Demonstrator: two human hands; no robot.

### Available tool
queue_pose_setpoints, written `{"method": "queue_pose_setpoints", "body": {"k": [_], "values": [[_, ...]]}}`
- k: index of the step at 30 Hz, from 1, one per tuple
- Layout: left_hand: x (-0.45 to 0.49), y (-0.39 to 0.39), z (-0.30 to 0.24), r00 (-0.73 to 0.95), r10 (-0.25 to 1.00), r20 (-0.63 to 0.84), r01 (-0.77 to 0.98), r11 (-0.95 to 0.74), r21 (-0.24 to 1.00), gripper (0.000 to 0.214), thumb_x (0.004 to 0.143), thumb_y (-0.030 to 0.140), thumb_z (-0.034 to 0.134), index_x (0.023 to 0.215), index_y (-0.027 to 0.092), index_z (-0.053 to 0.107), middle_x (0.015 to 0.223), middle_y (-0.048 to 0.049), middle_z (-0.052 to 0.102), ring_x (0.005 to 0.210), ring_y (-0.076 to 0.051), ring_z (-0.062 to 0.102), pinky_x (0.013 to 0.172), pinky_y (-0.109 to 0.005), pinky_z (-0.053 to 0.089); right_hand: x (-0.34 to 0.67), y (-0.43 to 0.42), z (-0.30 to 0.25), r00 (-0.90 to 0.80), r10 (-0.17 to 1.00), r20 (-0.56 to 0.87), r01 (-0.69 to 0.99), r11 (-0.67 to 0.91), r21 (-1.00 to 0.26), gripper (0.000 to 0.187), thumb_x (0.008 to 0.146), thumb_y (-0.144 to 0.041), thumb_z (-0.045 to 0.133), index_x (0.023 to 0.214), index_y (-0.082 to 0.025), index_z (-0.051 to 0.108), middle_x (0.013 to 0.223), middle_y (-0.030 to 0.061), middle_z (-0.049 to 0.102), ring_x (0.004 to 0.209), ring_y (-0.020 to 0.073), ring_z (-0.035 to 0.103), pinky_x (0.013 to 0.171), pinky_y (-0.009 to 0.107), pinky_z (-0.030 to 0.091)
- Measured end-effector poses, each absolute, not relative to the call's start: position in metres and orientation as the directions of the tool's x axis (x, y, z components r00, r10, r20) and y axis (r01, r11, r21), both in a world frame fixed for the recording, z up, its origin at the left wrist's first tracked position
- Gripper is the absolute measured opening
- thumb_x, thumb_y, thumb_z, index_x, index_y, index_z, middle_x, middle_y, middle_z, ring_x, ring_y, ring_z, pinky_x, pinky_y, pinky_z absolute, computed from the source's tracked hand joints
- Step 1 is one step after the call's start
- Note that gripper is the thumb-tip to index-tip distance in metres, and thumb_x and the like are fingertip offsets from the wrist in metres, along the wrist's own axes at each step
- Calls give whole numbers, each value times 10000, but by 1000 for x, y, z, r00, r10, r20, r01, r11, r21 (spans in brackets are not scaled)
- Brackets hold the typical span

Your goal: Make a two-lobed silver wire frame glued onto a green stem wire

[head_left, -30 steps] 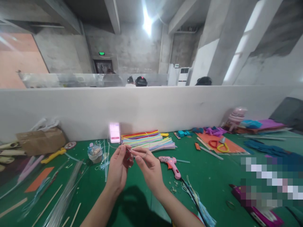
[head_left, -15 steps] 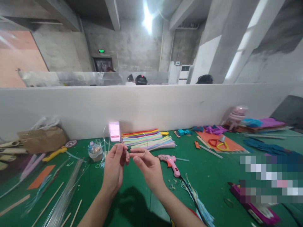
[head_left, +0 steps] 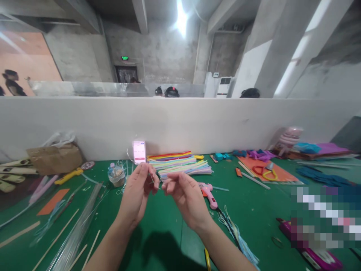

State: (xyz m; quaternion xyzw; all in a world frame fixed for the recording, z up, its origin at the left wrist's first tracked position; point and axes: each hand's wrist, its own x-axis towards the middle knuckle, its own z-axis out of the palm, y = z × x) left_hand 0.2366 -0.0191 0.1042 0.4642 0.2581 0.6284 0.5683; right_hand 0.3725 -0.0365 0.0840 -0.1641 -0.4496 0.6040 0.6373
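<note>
My left hand (head_left: 139, 194) is closed, thumb and fingertips pinched on a thin pale strand (head_left: 157, 186) that looks like wire or thread. A short length of it shows in the gap between the hands. Close by on the right is my right hand (head_left: 187, 197), its fingers curled and thumb against the forefinger; whatever lies between them is too small to make out. Just beyond both hands lies a stack of coloured pipe cleaners (head_left: 180, 163). A pink glue gun (head_left: 210, 195) rests on the green table beside my right hand.
A lit phone (head_left: 139, 152) leans against the white partition (head_left: 180, 124). To the left are a cup of small items (head_left: 116, 177), clear sticks (head_left: 76, 226) and a cardboard box (head_left: 56, 158). Red-and-yellow scissors (head_left: 265, 172) lie on orange sheets, right. A magenta tool (head_left: 310, 244) sits nearer.
My right hand has turned and curled its fingers, which were stretched out before. The strand's loop above it no longer shows. The view has shifted slightly; people have appeared far left.
</note>
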Motion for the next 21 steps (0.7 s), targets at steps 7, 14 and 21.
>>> {"method": "queue_pose_setpoints", "body": {"k": [7,14,21], "values": [[237,-24,107,102,949,298,-464,-219,858,344,899,497,625,758,195,539,737,30,551,506,-68,513,459,-195,386,373,-38,87,-188,926,328,-707,104,-699,266,895,-479,634,819,-236,712,537,-36,544,683,153,630,669,262,479],[238,-23,106,105,944,314,-427,-243,871,345,912,504,603,764,198,544,610,49,561,377,-36,407,379,-159,307,376,-38,91,-199,939,280,-758,34,-652,350,856,-538,648,691,-228,649,515,-48,397,624,148,542,602,255,423],[240,-22,102,91,928,362,-353,-310,883,344,895,513,618,770,193,598,704,-3,656,441,-92,556,380,-189,393,381,-37,97,-201,949,244,-790,-10,-613,323,862,-466,655,661,-225,579,528,-66,254,526,125,346,512,242,362]]}}
